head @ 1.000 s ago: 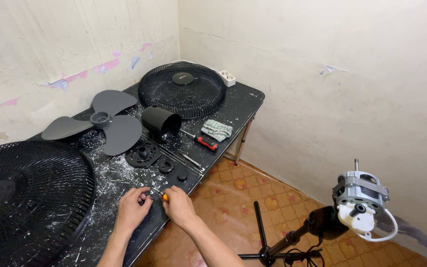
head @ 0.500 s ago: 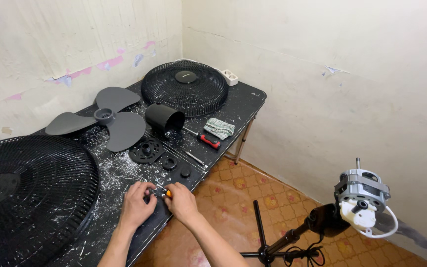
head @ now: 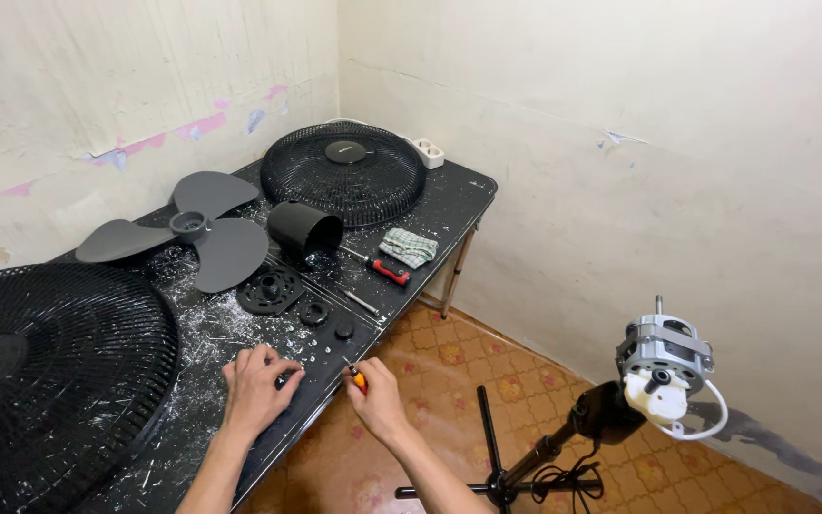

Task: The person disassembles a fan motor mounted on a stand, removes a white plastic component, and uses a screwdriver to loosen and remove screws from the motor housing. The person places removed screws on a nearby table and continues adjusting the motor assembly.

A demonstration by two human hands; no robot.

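Screwdriver (head: 358, 379) with orange handle sits in the right hand (head: 376, 392) at the near edge of the counter (head: 449, 200); fingers closed around the handle; dark shaft angles up and left, tip toward the left hand (head: 257, 385); long axis runs roughly near-right to far-left; left hand lies on the counter just left of the tip, fingers curled over a small dark part (head: 284, 380), too hidden to tell what it is or whether it is pinched; counter top black, strewn with white flecks; no readable packages; white power strip (head: 427, 152) at the far corner against the wall; pink paint patches (head: 204, 124) along the left wall; folded green-and-white cloth (head: 408, 246) right of centre; red-handled screwdriver (head: 387, 271) just near of the cloth; black cylinder housing (head: 304, 228) on its side, open end facing near-right; grey three-blade fan propeller (head: 192, 233) left of it; round black fan grille (head: 344, 171) far; larger grille (head: 45, 366) near left, overhanging the counter; black round discs and knobs (head: 271, 289) between the propeller and the hands; bare fan motor (head: 663, 366) on a black stand at right, above the tiled floor (head: 449, 371).
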